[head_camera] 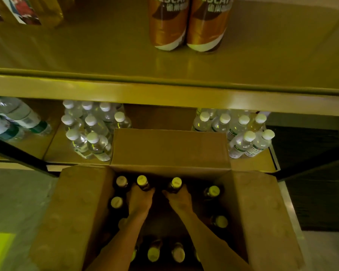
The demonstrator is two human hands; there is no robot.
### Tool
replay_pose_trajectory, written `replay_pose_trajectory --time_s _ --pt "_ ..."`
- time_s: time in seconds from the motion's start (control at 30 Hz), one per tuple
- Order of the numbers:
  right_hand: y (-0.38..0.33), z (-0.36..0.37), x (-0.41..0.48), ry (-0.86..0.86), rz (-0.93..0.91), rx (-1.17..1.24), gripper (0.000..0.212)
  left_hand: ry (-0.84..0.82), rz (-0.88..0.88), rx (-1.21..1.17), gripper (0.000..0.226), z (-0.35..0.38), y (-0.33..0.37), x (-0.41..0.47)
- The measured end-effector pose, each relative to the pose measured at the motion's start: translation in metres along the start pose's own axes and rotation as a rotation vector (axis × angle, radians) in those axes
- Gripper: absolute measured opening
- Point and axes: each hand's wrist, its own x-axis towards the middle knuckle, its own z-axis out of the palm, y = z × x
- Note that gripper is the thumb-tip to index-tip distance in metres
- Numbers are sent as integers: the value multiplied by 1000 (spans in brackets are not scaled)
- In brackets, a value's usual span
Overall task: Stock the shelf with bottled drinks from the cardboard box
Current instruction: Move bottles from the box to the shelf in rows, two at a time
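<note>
While both arms reach down into the open cardboard box (262,212), the left hand (140,200) has its fingers curled round the neck and shoulder of a dark yellow-capped bottle (142,180) in the far row. The right hand (179,198) grips the neighbouring bottle (176,182) in the same way, just under its cap. Both bottles stand upright inside the box, and the two hands are near each other but apart.

Around them stand other dark bottles (213,191) with pale yellow caps, along the left wall, the right wall and the near edge of the box. Their labels are too dark to read. The box has its flaps folded outward, and the far flap leans against the lower shelf (61,153).

On that lower shelf, a cluster of clear water bottles (90,130) with white caps stands left of the flap, and a second cluster (243,132) stands right of it. Their labels are green and white, with print too small to read. Further left, green-capped water bottles (14,118) lie on their sides.

On the upper shelf (164,94) two orange-brown bottles (168,22) stand touching. Their labels show part of "NESCAFÉ" in white letters, with Chinese characters beneath that are cut off. At the top left stand packages (18,10) with red pictures.
</note>
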Motion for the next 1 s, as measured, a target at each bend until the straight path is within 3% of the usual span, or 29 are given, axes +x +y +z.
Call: replay_pose_trajectory --time_s 0.4,0.5,0.63,0.8,1.0 --pt "13 -6 -2 52 -169 -28 56 11 73 -3 23 -1 -4 -7" --pt "2 -21 -32 60 -225 -4 56 14 135 -41 32 -13 3 -35" --pt "-28 -50 -81 85 -313 49 64 -36 205 -132 28 -35 29 -80" --pt "-65 -88 -140 140 -460 -2 52 -51 339 -210 18 -73 78 -134" --pt "-98 -128 -202 241 -681 -44 42 -84 521 -277 29 -120 123 -178"
